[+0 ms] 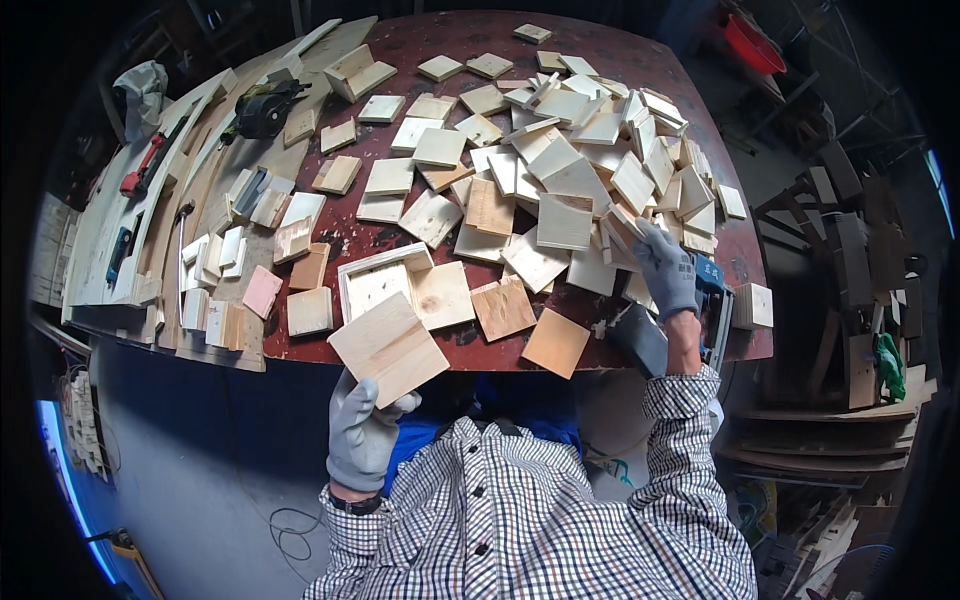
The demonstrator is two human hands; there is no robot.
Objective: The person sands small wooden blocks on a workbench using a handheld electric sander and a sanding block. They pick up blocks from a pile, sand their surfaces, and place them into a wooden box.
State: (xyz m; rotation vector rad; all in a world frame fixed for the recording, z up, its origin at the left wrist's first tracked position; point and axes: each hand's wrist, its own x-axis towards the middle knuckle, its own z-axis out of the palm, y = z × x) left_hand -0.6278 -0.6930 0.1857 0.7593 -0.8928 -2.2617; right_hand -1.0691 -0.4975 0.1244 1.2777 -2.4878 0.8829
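Observation:
My left hand (362, 432), in a grey-white work glove, grips a square wooden board (390, 350) by its lower edge, tilted up in front of the table's near edge. My right hand (668, 272), gloved the same way, reaches to the right side of a large heap of square wooden boards (566, 172). Its fingertips close on the edge of a wooden board (626, 222) there. Beside the right wrist lies a blue and black tool (709, 292), partly hidden by the hand. A small wooden frame (385, 268) stands just beyond the left hand's board.
The dark red table (335, 220) carries many loose boards. A plank bench (160, 240) adjoins it at left, bearing a black power tool (266, 108), a red-handled tool (142, 170) and small wood blocks (216, 250). Stacked sheets (820, 435) and a red basin (755, 45) are at right.

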